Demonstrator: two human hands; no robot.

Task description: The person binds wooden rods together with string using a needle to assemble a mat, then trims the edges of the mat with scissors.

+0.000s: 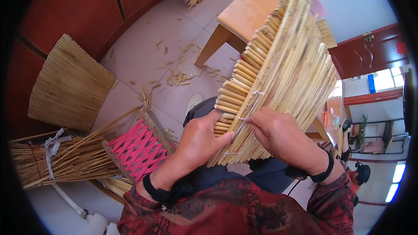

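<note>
A thick panel of pale reed stalks point(300, 69) stands tilted over my lap. Along its left side, short cut stalk ends stick out past a lengthwise reed strip. White string point(257, 92) is looped round this strip in several places. My left hand point(202, 137) is closed on the panel's lower left edge, its thumb pressed on the stalk ends near the strip. Just to the right, my right hand point(278, 132) pinches the white string against the strip, fingers closed. Part of what lies beneath those fingertips is hidden.
A wooden stool point(250, 6) stands beyond the panel. Cut reed bits point(178, 76) litter the tiled floor. At left, a fan-shaped reed mat point(69, 82) leans against red cabinets point(78, 8), above a tied reed bundle point(65, 161) and a pink-webbed seat point(139, 148). Another person point(362, 174) is far right.
</note>
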